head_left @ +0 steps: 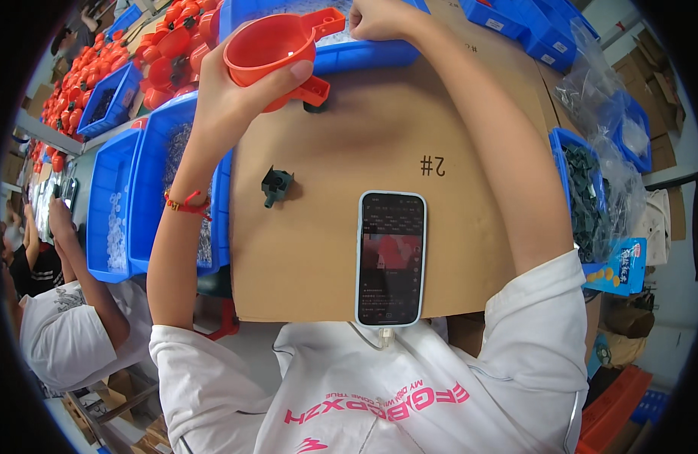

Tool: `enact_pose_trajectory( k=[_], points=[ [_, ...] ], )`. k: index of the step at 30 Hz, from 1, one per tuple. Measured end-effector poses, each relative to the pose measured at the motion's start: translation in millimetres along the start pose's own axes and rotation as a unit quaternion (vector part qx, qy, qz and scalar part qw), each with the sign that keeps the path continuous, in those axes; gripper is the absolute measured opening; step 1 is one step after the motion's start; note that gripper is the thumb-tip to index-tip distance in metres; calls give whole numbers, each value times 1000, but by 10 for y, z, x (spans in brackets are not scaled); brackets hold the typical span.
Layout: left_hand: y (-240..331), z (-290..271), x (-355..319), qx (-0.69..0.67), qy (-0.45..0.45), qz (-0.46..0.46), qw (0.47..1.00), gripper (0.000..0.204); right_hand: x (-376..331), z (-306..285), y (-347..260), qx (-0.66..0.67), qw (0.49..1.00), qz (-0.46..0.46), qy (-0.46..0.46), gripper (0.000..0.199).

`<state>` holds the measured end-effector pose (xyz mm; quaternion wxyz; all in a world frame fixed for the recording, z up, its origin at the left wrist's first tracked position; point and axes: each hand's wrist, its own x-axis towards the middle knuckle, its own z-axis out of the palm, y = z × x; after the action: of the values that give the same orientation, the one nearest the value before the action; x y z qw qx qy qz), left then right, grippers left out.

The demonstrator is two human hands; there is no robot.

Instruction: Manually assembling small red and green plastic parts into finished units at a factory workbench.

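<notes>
My left hand (239, 94) is wrapped round an orange plastic cup-shaped part (267, 54), its hollow side up and its two flat lugs pointing right. Beyond it, my right hand (377, 19) is at the blue bin (364, 54) at the far edge, which holds small clear pieces. Its fingers are closed; whatever they may hold is too small to make out. A small dark green plastic part (275, 186) lies on the cardboard nearer to me. Another dark green piece (316, 106) shows partly beneath the orange part's lower lug.
A phone (391, 257) with a cable lies at the cardboard's (326, 265) near edge. Blue bins (116, 212) of small parts stand left; a bin of dark green parts (583, 197) stands right. Orange parts (171, 45) pile up far left. A co-worker's arm (84, 265) is at left.
</notes>
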<state>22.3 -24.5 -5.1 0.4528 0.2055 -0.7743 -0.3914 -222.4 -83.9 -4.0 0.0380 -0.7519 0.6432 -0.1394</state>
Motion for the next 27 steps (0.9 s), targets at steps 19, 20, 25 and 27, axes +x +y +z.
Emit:
enact_pose_trajectory(
  k=[19, 20, 25, 27],
  points=[
    [6, 50, -30, 10, -10, -5, 1000, 60, -194, -37, -31, 46, 987, 2, 153, 19],
    [5, 49, -29, 10, -11, -4, 1000, 60, -186, -6, -7, 50, 983, -12, 175, 19],
    [-5, 50, -35, 13, -21, -4, 1000, 60, -213, 25, 26, 81, 977, -35, 196, 20],
    [2, 63, -34, 12, -27, -1, 1000, 60, -228, 44, 53, 93, 980, -27, 176, 21]
  ],
)
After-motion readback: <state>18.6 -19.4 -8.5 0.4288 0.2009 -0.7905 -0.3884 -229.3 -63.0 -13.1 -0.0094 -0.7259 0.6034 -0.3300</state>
